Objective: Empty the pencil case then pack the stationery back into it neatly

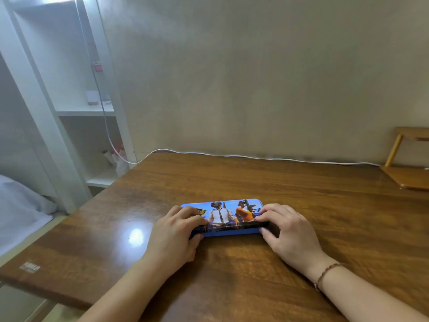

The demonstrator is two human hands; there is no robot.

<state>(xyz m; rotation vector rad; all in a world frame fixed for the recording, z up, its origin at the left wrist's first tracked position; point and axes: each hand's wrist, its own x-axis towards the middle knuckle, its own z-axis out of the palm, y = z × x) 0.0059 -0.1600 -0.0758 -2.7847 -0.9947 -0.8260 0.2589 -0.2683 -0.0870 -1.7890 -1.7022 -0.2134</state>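
Observation:
A blue tin pencil case point(228, 217) with a printed picture of two game figures on its lid lies flat and closed on the wooden desk point(325, 205). My left hand point(176, 231) grips its left end, fingers over the lid and thumb at the front edge. My right hand point(285, 228) holds the right end the same way. No stationery is visible outside the case.
A white cable point(255, 156) runs along the desk's back edge by the wall. A small wooden stand point(406, 168) sits at the far right corner. White shelves point(86, 110) and a bed point(18, 205) lie to the left of the desk.

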